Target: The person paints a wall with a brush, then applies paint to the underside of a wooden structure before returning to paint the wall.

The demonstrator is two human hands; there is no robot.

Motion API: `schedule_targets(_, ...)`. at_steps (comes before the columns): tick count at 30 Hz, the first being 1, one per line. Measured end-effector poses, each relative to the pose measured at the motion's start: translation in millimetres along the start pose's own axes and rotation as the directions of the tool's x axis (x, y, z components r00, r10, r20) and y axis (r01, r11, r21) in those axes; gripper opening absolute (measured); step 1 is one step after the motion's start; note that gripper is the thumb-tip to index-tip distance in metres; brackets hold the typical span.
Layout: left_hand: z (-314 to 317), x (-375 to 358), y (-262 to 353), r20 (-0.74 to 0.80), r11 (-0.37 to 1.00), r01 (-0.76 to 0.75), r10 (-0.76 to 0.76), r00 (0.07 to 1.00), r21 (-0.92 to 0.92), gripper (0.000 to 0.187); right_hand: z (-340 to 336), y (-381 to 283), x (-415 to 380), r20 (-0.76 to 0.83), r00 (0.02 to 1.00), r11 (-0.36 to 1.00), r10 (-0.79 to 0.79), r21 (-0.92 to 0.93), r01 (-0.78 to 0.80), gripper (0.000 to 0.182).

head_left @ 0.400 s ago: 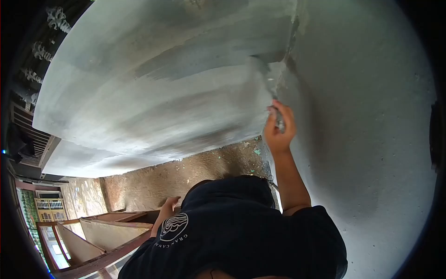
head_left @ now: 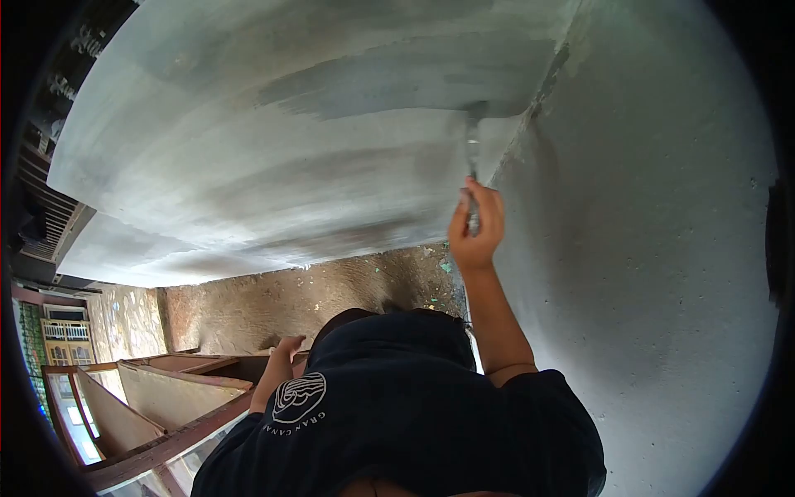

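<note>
Head view: brush (head_left: 473,142) in right fingers (head_left: 492,207), against wall (head_left: 364,145).

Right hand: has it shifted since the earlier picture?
Yes. The right hand, holding the brush, has moved leftward in the view, away from the corner seam between the two walls.

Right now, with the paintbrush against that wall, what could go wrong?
The paintbrush is close to the corner, so a stray stroke might smudge the adjoining wall. The dark grey patch is ragged at its end away from the corner, which could leave visible streaks. Only the right hand grips the paintbrush; if it slipped, it might fall to the debris-flecked ground, as the left hand is well away.
</note>
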State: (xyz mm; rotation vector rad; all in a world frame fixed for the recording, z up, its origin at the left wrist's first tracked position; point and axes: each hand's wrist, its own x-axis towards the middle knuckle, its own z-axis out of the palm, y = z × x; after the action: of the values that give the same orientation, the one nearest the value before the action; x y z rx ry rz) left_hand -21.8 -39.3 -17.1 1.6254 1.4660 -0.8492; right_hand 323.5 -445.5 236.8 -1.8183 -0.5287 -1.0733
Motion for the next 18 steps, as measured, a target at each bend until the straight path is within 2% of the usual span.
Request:
schedule_targets(2,-2.3,7.5,-2.2,-0.014,0.999,-0.041,0.041,0.999,-0.011,0.072,16.2,-29.0,-1.8,0.057,0.998,0.984,-0.037,0.176,0.027,0.034)
schedule_targets(6,0.1,26.1,4.0,-0.016,0.994,-0.103,0.102,0.995,-0.033,0.071,44.0,-77.0,-11.7,0.155,0.979,0.929,-0.134,0.363,0.069,0.038)
schedule_targets(7,0.6,57.0,1.1,-0.026,0.982,-0.160,0.164,0.986,0.098,0.066,47.3,-85.4,-13.1,0.197,0.966,0.900,-0.165,0.431,0.066,0.040)
schedule_targets(8,-2.6,74.7,-2.5,-0.029,0.950,-0.213,0.225,0.974,0.227,0.062,48.1,-93.3,-12.9,0.204,0.967,0.900,-0.150,0.433,0.049,0.039)
schedule_targets(9,-9.0,77.8,1.0,-0.025,0.952,-0.217,0.228,0.973,0.215,0.062,48.5,-96.1,-12.5,0.210,0.964,0.898,-0.162,0.435,0.056,0.039)
schedule_targets(11,-13.1,83.7,17.1,0.075,0.876,-0.263,0.255,0.964,0.404,0.055,44.4,-90.9,-8.9,0.187,0.976,0.918,-0.114,0.396,0.031,0.037)
schedule_targets(12,-12.1,87.4,14.8,0.029,0.840,-0.355,0.377,0.926,0.410,0.054,40.6,-84.2,-6.9,0.171,0.983,0.935,-0.064,0.355,0.000,0.035)
schedule_targets(16,-19.0,106.6,21.9,0.055,0.814,-0.351,0.368,0.928,0.464,0.054,13.2,-42.3,-4.1,0.046,0.991,0.974,0.128,0.181,-0.134,0.027)
schedule_targets(18,-22.0,110.1,17.4,0.051,0.781,-0.403,0.434,0.900,0.476,0.057,0.8,-25.3,-3.0,-0.005,0.987,0.975,0.163,0.156,-0.161,0.026)
